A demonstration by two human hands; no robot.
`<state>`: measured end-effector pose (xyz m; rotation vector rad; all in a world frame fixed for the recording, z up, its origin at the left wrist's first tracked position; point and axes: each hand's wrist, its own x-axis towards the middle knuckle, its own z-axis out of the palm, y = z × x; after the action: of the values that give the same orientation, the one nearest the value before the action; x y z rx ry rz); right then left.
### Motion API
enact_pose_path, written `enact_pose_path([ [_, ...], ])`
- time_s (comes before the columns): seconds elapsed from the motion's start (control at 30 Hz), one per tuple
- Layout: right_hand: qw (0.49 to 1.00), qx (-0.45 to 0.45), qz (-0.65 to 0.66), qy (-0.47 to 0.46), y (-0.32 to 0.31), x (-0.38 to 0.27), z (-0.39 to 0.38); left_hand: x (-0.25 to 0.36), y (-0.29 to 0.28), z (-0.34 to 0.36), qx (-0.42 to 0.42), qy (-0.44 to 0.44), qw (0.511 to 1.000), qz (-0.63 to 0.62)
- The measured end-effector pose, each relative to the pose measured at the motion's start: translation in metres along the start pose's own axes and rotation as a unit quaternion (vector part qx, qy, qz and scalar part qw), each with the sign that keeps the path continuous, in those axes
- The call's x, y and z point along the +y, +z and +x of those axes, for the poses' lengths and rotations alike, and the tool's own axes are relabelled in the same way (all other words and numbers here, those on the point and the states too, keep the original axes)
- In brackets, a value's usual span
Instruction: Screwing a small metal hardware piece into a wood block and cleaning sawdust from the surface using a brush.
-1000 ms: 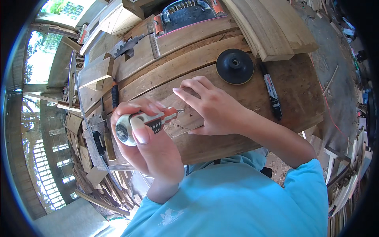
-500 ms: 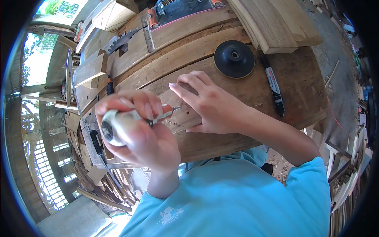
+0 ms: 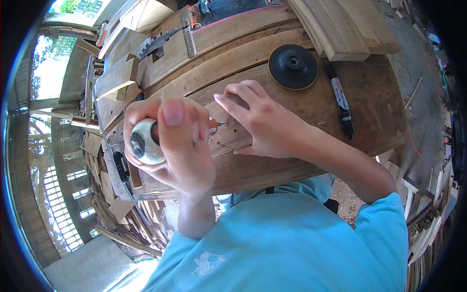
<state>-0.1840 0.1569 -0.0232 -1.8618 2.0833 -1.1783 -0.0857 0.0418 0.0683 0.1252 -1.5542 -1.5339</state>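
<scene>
My left hand (image 3: 187,141) is wrapped round a screwdriver (image 3: 147,141) with a pale, rounded handle and a red collar; its thumb lies over the handle. A short metal tip (image 3: 222,124) points right, toward a flat piece of wood (image 3: 234,130) with a small dark hole. My right hand (image 3: 272,124) holds this wood, its fingers bent over the far side and its thumb along the near side. The palm hides part of the piece. Both lie over the wooden workbench (image 3: 292,163). I cannot tell whether the tip touches the wood.
Beyond my right hand sit a black round backing pad (image 3: 293,67) and a black marker (image 3: 342,101). Thick boards (image 3: 340,34) are stacked at the far right. A belt sander (image 3: 233,10), a metal ruler (image 3: 189,43) and a saw blade (image 3: 158,44) lie farther back.
My left hand has turned about the screwdriver, and its thumb has come up over the handle. The right hand keeps its grip on the wood; the whole view has shifted slightly.
</scene>
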Motion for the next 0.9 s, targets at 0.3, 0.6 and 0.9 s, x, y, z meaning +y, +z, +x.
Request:
enact_pose_path([
  [0.3,1.0,-0.005,-0.017,-0.006,-0.005,0.003,0.004,-0.001,-0.019,0.017,-0.173,-0.046,0.979,-0.102],
  [0.6,1.0,-0.023,0.019,0.011,-0.01,-0.002,0.006,-0.012,-0.04,0.062,-0.399,-0.1,0.879,-0.24],
  [0.9,0.999,-0.044,0.015,0.007,-0.014,-0.007,0.008,-0.014,-0.039,0.081,-0.568,-0.178,0.761,-0.258],
])
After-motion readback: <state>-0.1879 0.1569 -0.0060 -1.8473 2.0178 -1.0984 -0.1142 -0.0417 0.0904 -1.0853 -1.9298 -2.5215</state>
